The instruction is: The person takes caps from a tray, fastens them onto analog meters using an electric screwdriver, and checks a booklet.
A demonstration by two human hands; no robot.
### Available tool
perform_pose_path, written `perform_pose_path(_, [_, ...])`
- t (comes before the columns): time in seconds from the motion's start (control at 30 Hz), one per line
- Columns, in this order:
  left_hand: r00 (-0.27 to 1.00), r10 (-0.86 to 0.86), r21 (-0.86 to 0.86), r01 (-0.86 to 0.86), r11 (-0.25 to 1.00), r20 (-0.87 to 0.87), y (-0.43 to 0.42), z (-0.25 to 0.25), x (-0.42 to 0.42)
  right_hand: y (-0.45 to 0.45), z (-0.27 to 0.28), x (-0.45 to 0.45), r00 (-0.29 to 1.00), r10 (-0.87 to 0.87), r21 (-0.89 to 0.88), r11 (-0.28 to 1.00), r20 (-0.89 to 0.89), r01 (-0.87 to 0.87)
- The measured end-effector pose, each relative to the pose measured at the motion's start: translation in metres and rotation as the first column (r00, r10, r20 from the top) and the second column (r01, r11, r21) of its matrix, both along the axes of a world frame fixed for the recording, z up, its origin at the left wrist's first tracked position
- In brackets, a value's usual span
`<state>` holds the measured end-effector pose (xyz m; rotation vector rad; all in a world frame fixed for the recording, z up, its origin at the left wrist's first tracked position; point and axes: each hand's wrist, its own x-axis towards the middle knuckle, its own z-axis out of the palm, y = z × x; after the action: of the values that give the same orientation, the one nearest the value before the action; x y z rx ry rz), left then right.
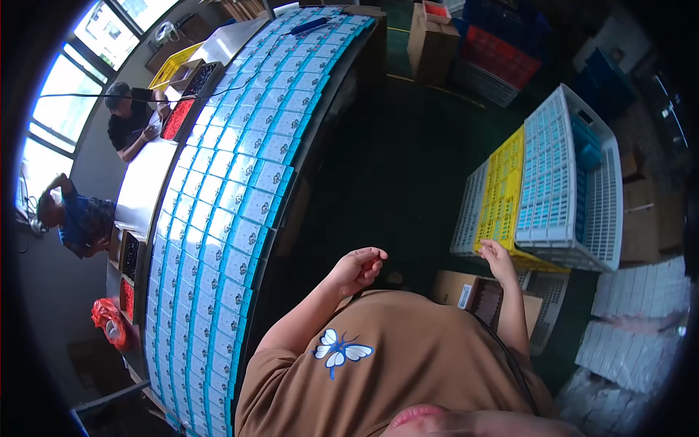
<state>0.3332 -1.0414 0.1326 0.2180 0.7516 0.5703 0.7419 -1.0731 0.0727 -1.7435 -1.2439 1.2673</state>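
Observation:
My left hand is held in front of my waist, its fingers curled in and nothing visible in them. It is apart from the long table on my left. Overlapping rows of white, turquoise-edged flat packs with small dark prints cover that table. My right hand is out to the right with its fingers loosely bent and apart. In view it overlaps the lower corner of a yellow plastic crate; I cannot tell whether it touches. A white crate with turquoise contents stands beside the yellow one.
Two people sit beyond the table, near trays of red pieces and dark pieces. A blue object lies at the table's far end. Cardboard boxes stand low on my right, near stacked white bundles. Dark green floor lies ahead.

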Motion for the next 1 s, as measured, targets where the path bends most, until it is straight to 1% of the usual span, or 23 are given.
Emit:
perform_pose_path(0.1, [0.997, 0.081, -0.044, -0.082, 0.996, -0.017, 0.041, -0.004, -0.002, 0.109, 0.021, -0.028, 0.994, 0.111, 0.131, 0.985, 0.002, -0.110])
perform_pose_path(0.2, [0.989, 0.150, -0.104, -0.150, 0.983, -0.010, 0.091, -0.014, -0.004, 0.195, 0.057, -0.073, 0.952, 0.295, 0.122, 0.951, -0.077, -0.284])
perform_pose_path(0.23, [0.986, 0.165, -0.125, -0.165, 0.978, -0.008, 0.109, -0.017, -0.005, 0.217, 0.064, -0.086, 0.941, 0.334, 0.121, 0.938, -0.059, -0.325])
perform_pose_path(0.3, [0.989, 0.144, -0.102, -0.148, 0.984, -0.041, 0.155, -0.023, -0.007, 0.255, 0.065, -0.103, 0.913, 0.405, 0.143, 0.908, -0.051, -0.394])
perform_pose_path(0.33, [0.990, 0.133, -0.083, -0.136, 0.987, -0.049, 0.184, -0.025, -0.008, 0.272, 0.064, -0.104, 0.902, 0.422, 0.083, 0.906, -0.095, -0.415])
perform_pose_path(0.37, [0.992, 0.118, -0.079, -0.120, 0.990, -0.038, 0.211, -0.031, -0.012, 0.290, 0.064, -0.103, 0.895, 0.439, 0.032, 0.899, -0.080, -0.437])
perform_pose_path(0.43, [0.995, 0.095, -0.056, -0.095, 0.994, -0.011, 0.276, -0.041, -0.018, 0.325, 0.051, -0.085, 0.918, 0.371, -0.059, 0.922, -0.142, -0.382])
perform_pose_path(0.5, [0.997, 0.047, 0.021, -0.049, 0.999, 0.066, 0.338, -0.037, -0.026, 0.359, 0.044, -0.065, 0.964, 0.222, -0.073, 0.970, -0.144, -0.234])
perform_pose_path(0.53, [0.994, 0.028, 0.064, -0.035, 0.997, 0.105, 0.372, -0.035, -0.028, 0.376, 0.044, -0.056, 0.985, 0.157, -0.089, 0.983, -0.067, -0.163])
perform_pose_path(0.57, [0.995, 0.050, 0.099, -0.059, 0.993, 0.089, 0.401, -0.028, -0.031, 0.395, 0.042, -0.046, 0.996, 0.093, -0.115, 0.989, -0.009, -0.093])
perform_pose_path(0.63, [0.988, 0.121, 0.090, -0.130, 0.987, 0.097, 0.450, -0.022, -0.036, 0.437, 0.038, -0.038, 0.998, -0.054, -0.164, 0.985, 0.011, 0.056])
perform_pose_path(0.67, [0.983, 0.144, 0.113, -0.157, 0.981, 0.114, 0.470, -0.020, -0.040, 0.461, 0.039, -0.039, 0.995, -0.096, -0.166, 0.982, -0.022, 0.091])
perform_pose_path(0.77, [0.966, 0.215, 0.080, -0.228, 0.970, 0.143, 0.516, -0.012, -0.051, 0.549, 0.046, -0.052, 0.995, -0.022, -0.176, 0.984, -0.095, 0.005])
perform_pose_path(0.83, [0.945, 0.281, 0.090, -0.298, 0.950, 0.165, 0.540, -0.020, -0.057, 0.621, 0.053, -0.070, 0.993, 0.105, -0.161, 0.981, -0.052, -0.112])
perform_pose_path(0.9, [0.922, 0.353, 0.103, -0.371, 0.923, 0.158, 0.562, -0.031, -0.062, 0.705, 0.046, -0.086, 0.971, 0.240, -0.131, 0.962, -0.013, -0.239])
perform_pose_path(1.0, [0.834, 0.547, 0.094, -0.552, 0.829, 0.071, 0.589, -0.046, -0.067, 0.839, 0.033, -0.134, 0.912, 0.410, -0.040, 0.911, -0.019, -0.410])
